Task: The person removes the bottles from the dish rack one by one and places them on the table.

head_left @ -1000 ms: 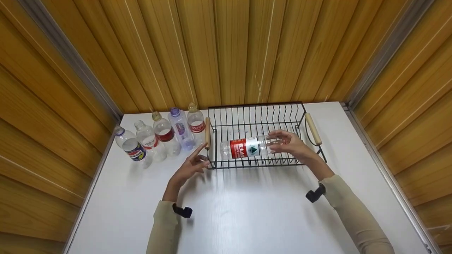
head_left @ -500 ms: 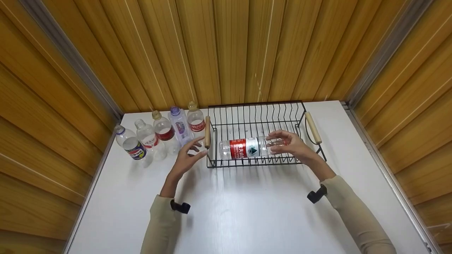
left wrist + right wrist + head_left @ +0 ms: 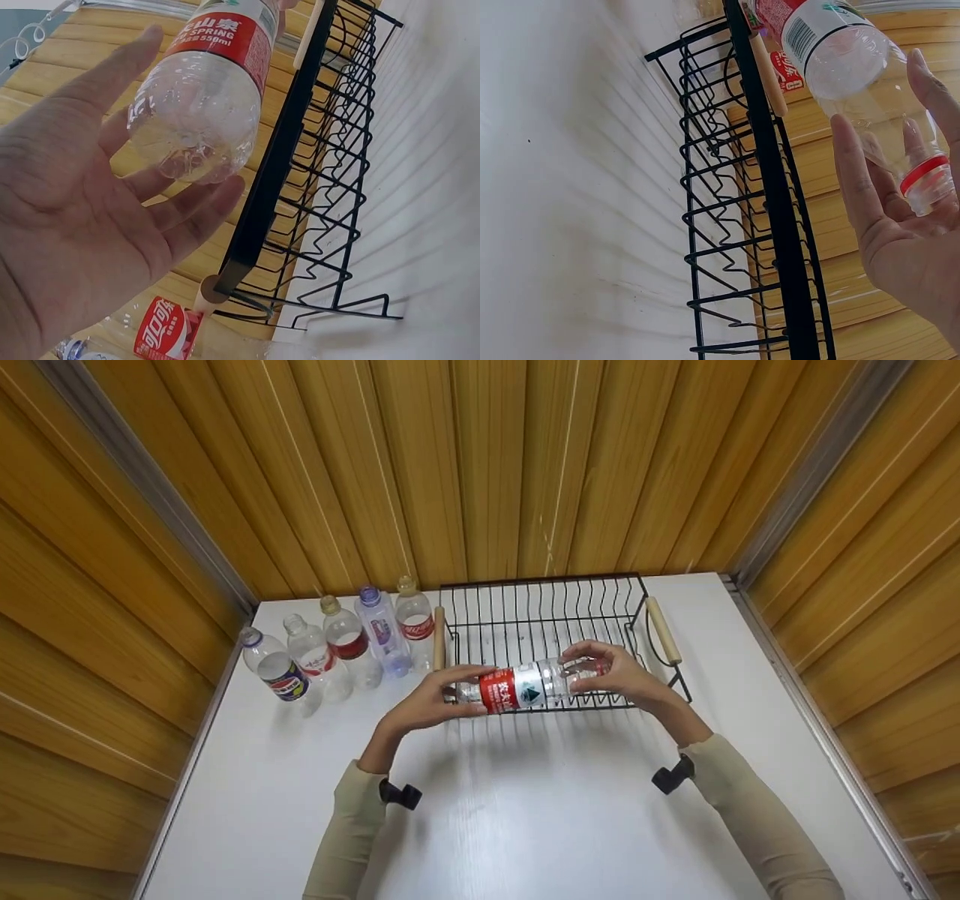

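A clear plastic water bottle (image 3: 517, 688) with a red and white label lies sideways in the air over the front of a black wire dish rack (image 3: 544, 622). My right hand (image 3: 611, 671) holds its neck end, where a red ring shows in the right wrist view. My left hand (image 3: 431, 699) is curved round the base end, thumb on the near side and fingers on the far side. In the left wrist view the bottle's bottom (image 3: 191, 142) sits between thumb and fingers, and the palm stays apart from it.
Several capless plastic bottles stand in a slanting row left of the rack, among them a purple-tinted bottle (image 3: 384, 630) and a Coca-Cola bottle (image 3: 415, 622). The rack has wooden handles (image 3: 663, 630). Wood-look panels (image 3: 487, 472) wall in the white table (image 3: 540, 810).
My left hand has moved right, from beside the rack's left handle to the bottle's base. The bottle has tilted slightly, its base end nearer me. My right hand keeps its hold.
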Action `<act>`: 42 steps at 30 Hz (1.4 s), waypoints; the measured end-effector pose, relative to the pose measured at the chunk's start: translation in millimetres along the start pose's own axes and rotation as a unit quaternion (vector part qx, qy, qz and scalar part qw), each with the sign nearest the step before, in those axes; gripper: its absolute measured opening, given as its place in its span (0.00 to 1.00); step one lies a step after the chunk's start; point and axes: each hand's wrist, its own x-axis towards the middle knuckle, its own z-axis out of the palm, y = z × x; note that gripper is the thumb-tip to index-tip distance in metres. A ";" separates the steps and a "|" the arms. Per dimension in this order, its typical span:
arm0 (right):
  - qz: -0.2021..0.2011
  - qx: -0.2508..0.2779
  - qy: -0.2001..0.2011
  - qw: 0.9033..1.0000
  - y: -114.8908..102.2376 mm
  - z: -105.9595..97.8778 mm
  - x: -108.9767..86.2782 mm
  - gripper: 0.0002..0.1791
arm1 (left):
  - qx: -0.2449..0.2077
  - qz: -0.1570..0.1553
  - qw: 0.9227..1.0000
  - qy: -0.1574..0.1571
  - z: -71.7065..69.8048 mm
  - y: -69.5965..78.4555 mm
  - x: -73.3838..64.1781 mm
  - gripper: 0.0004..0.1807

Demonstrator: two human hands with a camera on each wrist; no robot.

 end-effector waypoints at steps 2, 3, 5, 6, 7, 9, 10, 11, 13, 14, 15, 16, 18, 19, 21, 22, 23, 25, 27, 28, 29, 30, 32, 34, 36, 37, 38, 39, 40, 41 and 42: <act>-0.003 0.002 -0.007 1.000 -1.3 0.4 -0.2 0.30 | 0.010 -0.004 1.000 -0.009 1.8 1.4 0.7 0.36; -0.002 0.003 -0.009 1.000 -1.8 0.5 -0.3 0.30 | 0.016 -0.008 1.000 -0.012 2.3 2.4 0.5 0.37; 0.001 0.005 -0.015 1.000 -2.8 0.6 -0.5 0.31 | 0.019 -0.024 0.999 -0.019 3.1 4.2 -0.1 0.38; 0.003 0.005 -0.017 1.000 -3.6 0.7 -0.9 0.31 | 0.017 -0.031 0.999 -0.022 3.3 5.0 -0.6 0.39; 0.004 0.004 -0.020 1.000 -4.1 0.6 -1.2 0.31 | 0.015 -0.038 0.999 -0.024 3.4 6.0 -1.0 0.39; 0.005 0.000 -0.025 1.000 -5.2 0.4 -1.5 0.31 | 0.011 -0.049 0.998 -0.025 3.3 8.0 -1.8 0.39; 0.005 -0.002 -0.028 1.000 -5.6 0.1 -1.6 0.31 | 0.009 -0.051 0.998 -0.025 3.3 7.9 -1.7 0.39; 0.004 -0.003 -0.031 1.000 -6.0 -0.4 -1.6 0.31 | 0.007 -0.051 0.998 -0.023 3.2 7.7 -1.6 0.39; 0.001 0.000 -0.035 0.999 -7.2 -1.9 -1.7 0.32 | 0.002 -0.051 0.999 -0.018 2.6 7.3 -2.0 0.39; 0.000 0.001 -0.037 0.999 -8.0 -3.1 -2.1 0.32 | 0.000 -0.052 0.999 -0.015 2.1 7.0 -2.4 0.38; -0.002 0.002 -0.039 0.999 -8.8 -5.0 -2.6 0.33 | -0.003 -0.053 0.999 -0.012 1.6 6.5 -3.0 0.38; -0.004 0.003 -0.039 0.999 -9.8 -7.1 -3.3 0.33 | -0.006 -0.056 0.998 -0.009 0.9 5.9 -3.8 0.38; -0.011 0.003 -0.036 0.999 -12.1 -13.2 -5.0 0.34 | -0.010 -0.061 0.998 -0.003 -1.0 5.3 -6.7 0.38; -0.013 -0.001 -0.033 0.999 -13.1 -17.2 -6.3 0.35 | -0.014 -0.063 0.998 -0.001 -2.1 4.9 -8.4 0.38; -0.018 -0.007 -0.024 1.000 -14.4 -26.9 -9.0 0.36 | -0.023 -0.066 0.998 0.003 -4.6 3.3 -11.9 0.38; -0.019 -0.011 -0.019 1.000 -15.0 -32.2 -10.5 0.36 | -0.028 -0.065 0.997 0.006 -6.0 2.5 -14.0 0.38; -0.018 -0.016 -0.013 1.000 -15.2 -37.9 -12.1 0.36 | -0.032 -0.064 0.997 0.009 -7.5 1.6 -16.2 0.38; -0.014 -0.031 0.000 0.999 -14.6 -50.1 -15.7 0.36 | -0.042 -0.066 0.997 0.016 -10.8 0.1 -21.0 0.39; -0.008 -0.040 0.013 0.999 -12.6 -62.5 -19.1 0.35 | -0.052 -0.067 0.996 0.027 -14.3 -2.1 -26.1 0.39; -0.004 -0.044 0.020 0.999 -11.0 -68.6 -20.8 0.35 | -0.057 -0.068 0.996 0.033 -16.3 -2.8 -29.2 0.39; 0.000 -0.050 0.027 0.998 -9.1 -74.6 -22.7 0.34 | -0.065 -0.070 0.995 0.038 -18.4 -3.7 -32.1 0.39; 0.004 -0.055 0.033 0.998 -6.9 -80.4 -24.5 0.34 | -0.074 -0.072 0.994 0.043 -20.4 -4.7 -35.0 0.39; 0.016 -0.061 0.046 0.997 -2.6 -91.5 -28.2 0.33 | -0.096 -0.077 0.991 0.053 -24.3 -7.1 -41.2 0.40; 0.023 -0.065 0.064 0.996 1.6 -101.4 -31.6 0.31 | -0.118 -0.086 0.987 0.064 -28.0 -9.7 -47.7 0.40; 0.025 -0.064 0.086 0.994 5.6 -110.6 -34.5 0.30 | -0.135 -0.099 0.983 0.079 -31.1 -13.2 -54.4 0.42; 0.024 -0.060 0.098 0.993 7.9 -114.9 -35.5 0.30 | -0.142 -0.106 0.980 0.089 -32.5 -14.9 -57.6 0.43; 0.020 -0.054 0.111 0.992 10.3 -118.7 -36.4 0.30 | -0.148 -0.112 0.978 0.099 -33.7 -16.4 -60.7 0.44; 0.016 -0.044 0.124 0.991 12.9 -122.3 -37.0 0.29 | -0.153 -0.116 0.975 0.109 -35.0 -17.8 -63.8 0.45; 0.013 -0.030 0.137 0.990 15.6 -125.8 -37.5 0.28 | -0.157 -0.122 0.973 0.120 -36.0 -19.0 -66.7 0.46; 0.008 -0.017 0.149 0.989 18.4 -128.8 -37.9 0.27 | -0.158 -0.128 0.970 0.131 -37.1 -20.2 -69.5 0.47; 0.004 -0.002 0.160 0.987 21.3 -131.5 -38.3 0.26 | -0.162 -0.134 0.967 0.141 -37.9 -21.1 -72.1 0.48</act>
